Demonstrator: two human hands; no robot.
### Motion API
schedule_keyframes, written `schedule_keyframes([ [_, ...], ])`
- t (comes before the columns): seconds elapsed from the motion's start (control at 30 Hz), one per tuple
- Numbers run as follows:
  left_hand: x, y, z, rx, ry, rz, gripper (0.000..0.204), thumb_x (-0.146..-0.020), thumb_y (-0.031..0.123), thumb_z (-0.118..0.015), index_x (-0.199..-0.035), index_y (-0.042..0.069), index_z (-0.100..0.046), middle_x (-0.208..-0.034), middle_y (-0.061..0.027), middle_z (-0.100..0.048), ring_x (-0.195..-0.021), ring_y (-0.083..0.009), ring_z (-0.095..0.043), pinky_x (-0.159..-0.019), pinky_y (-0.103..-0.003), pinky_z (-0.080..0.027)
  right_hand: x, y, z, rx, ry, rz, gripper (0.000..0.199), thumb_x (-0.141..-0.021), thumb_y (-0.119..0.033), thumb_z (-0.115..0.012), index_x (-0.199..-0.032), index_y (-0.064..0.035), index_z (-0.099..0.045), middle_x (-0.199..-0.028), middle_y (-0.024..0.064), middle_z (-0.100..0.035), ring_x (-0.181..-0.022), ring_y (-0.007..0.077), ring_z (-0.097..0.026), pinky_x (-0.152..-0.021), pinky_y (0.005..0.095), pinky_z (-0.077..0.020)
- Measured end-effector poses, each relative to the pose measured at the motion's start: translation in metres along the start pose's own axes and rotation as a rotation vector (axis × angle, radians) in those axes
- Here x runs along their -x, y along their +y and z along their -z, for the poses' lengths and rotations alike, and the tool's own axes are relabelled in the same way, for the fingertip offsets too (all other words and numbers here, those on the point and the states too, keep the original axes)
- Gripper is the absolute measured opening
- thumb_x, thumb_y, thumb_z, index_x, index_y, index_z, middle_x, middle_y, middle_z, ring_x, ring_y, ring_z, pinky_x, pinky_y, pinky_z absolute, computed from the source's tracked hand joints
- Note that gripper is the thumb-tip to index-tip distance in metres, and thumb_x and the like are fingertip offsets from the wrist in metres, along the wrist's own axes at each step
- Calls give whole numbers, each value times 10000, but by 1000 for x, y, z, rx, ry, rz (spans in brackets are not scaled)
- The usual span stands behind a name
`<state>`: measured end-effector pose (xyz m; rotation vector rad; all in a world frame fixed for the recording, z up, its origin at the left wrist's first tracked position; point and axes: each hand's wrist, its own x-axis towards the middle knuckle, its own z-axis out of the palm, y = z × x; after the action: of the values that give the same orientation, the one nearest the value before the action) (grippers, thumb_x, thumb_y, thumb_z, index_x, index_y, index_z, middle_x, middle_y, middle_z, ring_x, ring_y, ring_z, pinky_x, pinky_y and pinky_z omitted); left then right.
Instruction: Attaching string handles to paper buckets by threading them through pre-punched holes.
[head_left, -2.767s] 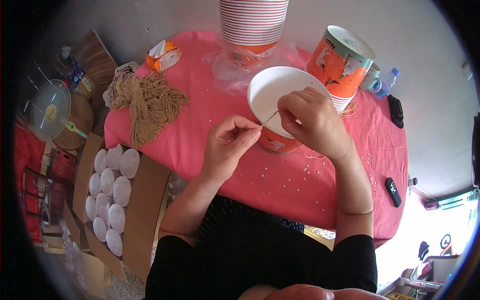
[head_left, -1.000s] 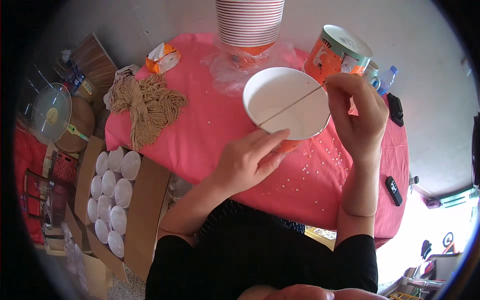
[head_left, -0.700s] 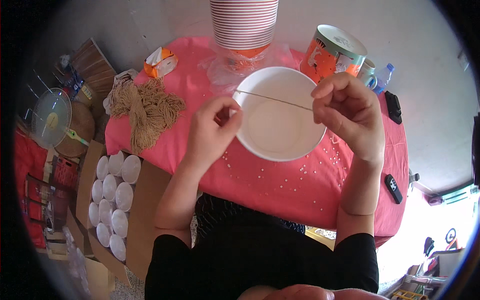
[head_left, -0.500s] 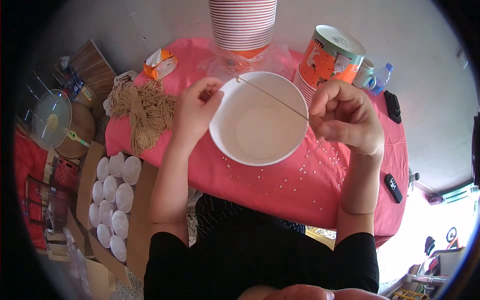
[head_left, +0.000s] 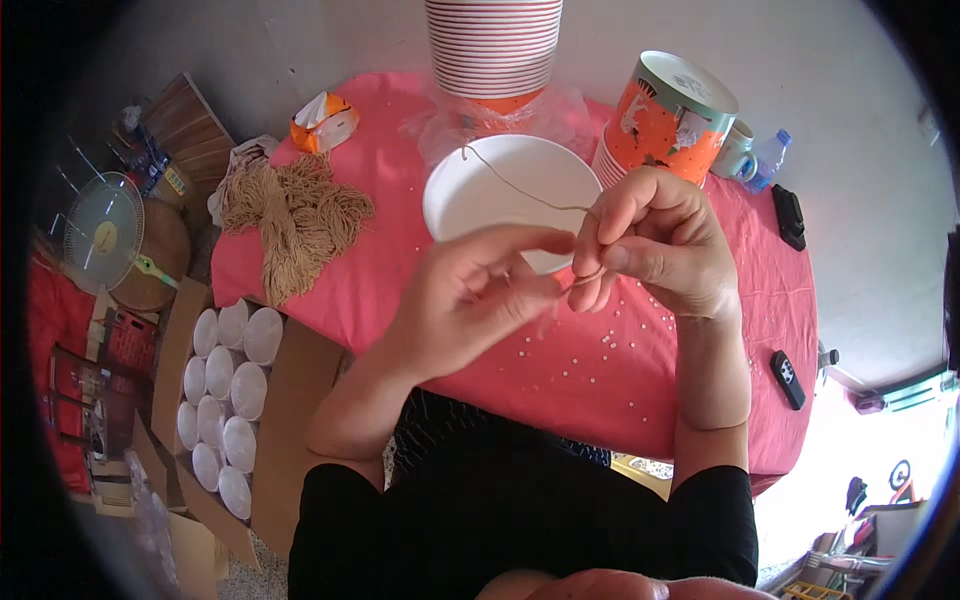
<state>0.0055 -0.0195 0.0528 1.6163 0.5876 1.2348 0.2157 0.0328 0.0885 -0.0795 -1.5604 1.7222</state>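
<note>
The left hand (head_left: 455,305) is swinging in from the bucket's left side to meet the right, and the string (head_left: 520,190), drawn straight a moment ago, is now sagging in a curve!

Over at far left, a fan (head_left: 103,222) is standing beside an open cardboard box (head_left: 292,420) where white cups (head_left: 240,390) are sitting in rows. Moving along, a tan yarn bundle (head_left: 295,225) is sprawling on the pink-covered surface (head_left: 620,420), an orange-and-white packet (head_left: 325,122) lying just behind it. The left hand's grip is showing thumb and forefinger apart; whether it's holding a strand, I'm not able to tell. Behind it, the white bucket (head_left: 455,205) is standing mouth up, the string running over its opening, and a tall bucket stack (head_left: 495,50) is rising farther back. Now the right hand (head_left: 655,245): its grip is clamping the string between thumb and fingers, right in front of the bucket's right side. Beyond, a patterned orange bucket (head_left: 670,125) is resting upside down, a mug (head_left: 735,155) and a bottle (head_left: 768,155) are standing beside it, and a remote (head_left: 787,380) is lying near the right edge.
</note>
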Motion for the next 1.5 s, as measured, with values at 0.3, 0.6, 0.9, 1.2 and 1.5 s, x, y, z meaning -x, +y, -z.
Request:
schedule_keyframes([
  [0.3, 10, -10, -1, 116, 9, 188, 191, -975, 134, -597, -1057, -20, -673, -825, -69, -690, -603, -50, -564, -519, -185, -434, -4, -2, 17, 14, 97, 195, 77, -912, 77, -546, -973, 32, -562, -933, 199, -678, -812, 275, -720, -679, 344, -624],
  [0.6, 22, -16, 9, -120, 209, 136, 162, -965, 101, -606, -1022, -30, -681, -764, -53, -668, -611, -50, -563, -541, -193, -443, -6, -5, 35, 241, 369, 220, 51, -931, 16, -562, -973, 21, -591, -936, 134, -680, -791, 206, -704, -694, 300, -593],
  [0.9, 20, -16, 8, -361, 293, 17, 115, -933, 76, -639, -929, -35, -665, -740, -42, -653, -644, -74, -596, -565, -218, -456, -7, 13, 16, 1118, 377, 78, 160, -845, 10, -648, -1005, -2, -652, -893, 10, -638, -619, 47, -502, -558, 234, -436],
  [1.2, 6, -10, -6, -527, 261, -168, 80, -901, 55, -660, -865, -14, -637, -699, -57, -598, -566, -98, -527, -510, -248, -403, -4, 9, -10, 628, 52, -244, 242, -856, 54, -643, -1093, 11, -628, -824, 45, -654, -623, 67, -590, -550, 196, -466],
  [1.5, 6, -16, -13, -806, 260, -316, 180, -822, 42, -716, -978, 12, -632, -841, -89, -636, -613, -207, -624, -511, -311, -488, -3, -5, 7, 1084, 233, -138, 39, -849, 44, -634, -877, 17, -639, -832, -13, -615, -697, 29, -502, -610, 206, -422],
])
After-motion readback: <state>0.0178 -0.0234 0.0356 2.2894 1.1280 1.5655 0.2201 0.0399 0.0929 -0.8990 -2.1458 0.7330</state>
